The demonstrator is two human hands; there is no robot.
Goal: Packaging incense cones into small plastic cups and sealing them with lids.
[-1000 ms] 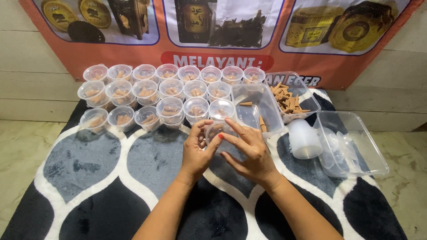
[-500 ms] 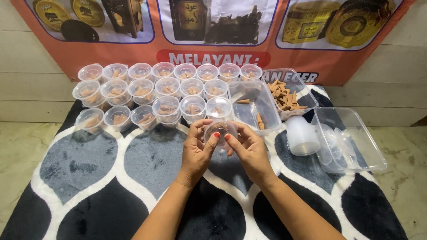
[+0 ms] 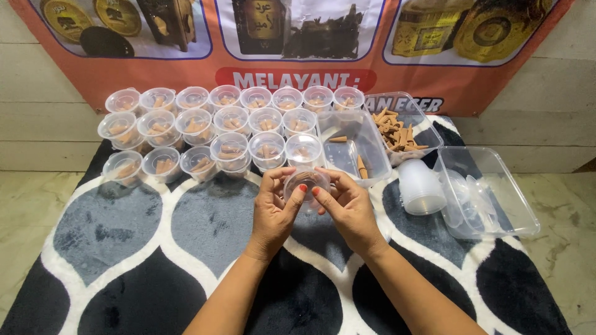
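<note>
Left hand (image 3: 273,214) & right hand (image 3: 349,208) clamped on small clear cup (image 3: 307,184), over patterned rug (image 3: 186,248) w/ tiled floor (image 3: 25,198).

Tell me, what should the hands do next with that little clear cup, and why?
Probably set the small clear plastic cup, gripped by left hand and right hand, beside the rows of filled lidded cups; its lid looks pressed on.

Filled cups (image 3: 223,124) left of stick tray (image 3: 403,124), on rug (image 3: 155,248)

orange banner (image 3: 298,56) on wall, lidded cups (image 3: 223,124) below
</note>
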